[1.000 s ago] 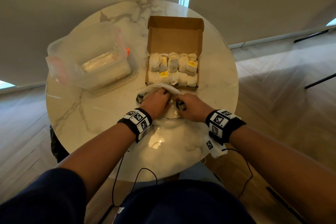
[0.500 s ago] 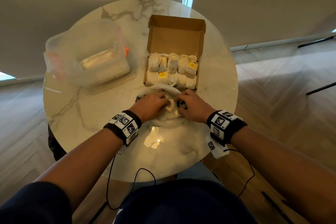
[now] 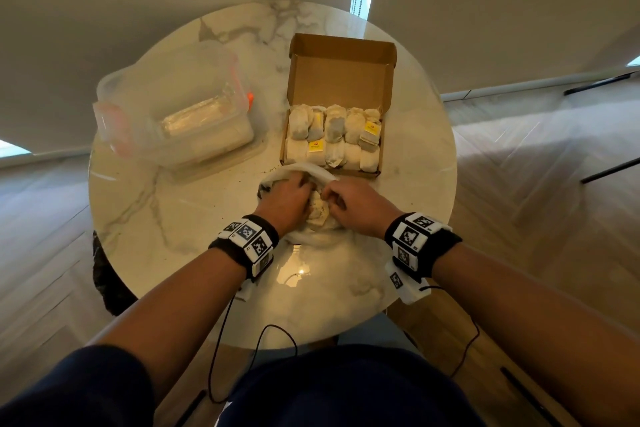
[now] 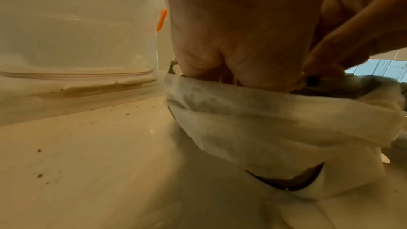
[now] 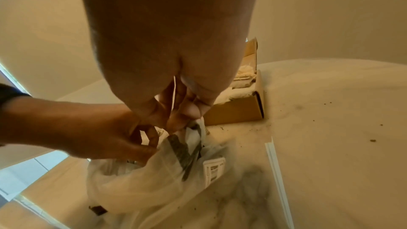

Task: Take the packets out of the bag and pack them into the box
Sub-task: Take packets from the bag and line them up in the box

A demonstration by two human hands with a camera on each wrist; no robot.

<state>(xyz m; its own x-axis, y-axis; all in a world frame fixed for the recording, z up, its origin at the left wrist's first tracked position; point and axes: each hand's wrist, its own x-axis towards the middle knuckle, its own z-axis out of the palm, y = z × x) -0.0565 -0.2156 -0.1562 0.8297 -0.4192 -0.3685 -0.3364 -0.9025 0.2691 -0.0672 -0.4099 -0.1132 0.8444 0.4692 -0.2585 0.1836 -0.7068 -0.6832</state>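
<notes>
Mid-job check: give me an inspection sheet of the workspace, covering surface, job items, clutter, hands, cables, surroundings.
Surface: round marble table, dark crumbs scattered near the bag.
Job's things: white bag lies just in front of the cardboard box; box lid open, two rows of packets inside.
Clutter: clear plastic container with orange clips, left of the box.
Hands: left hand reaches into the bag mouth; right hand pinches the bag's edge.
Cables: black cable hangs from the left wristband, another from the right.
Surroundings: beige walls, herringbone wood floor.
</notes>
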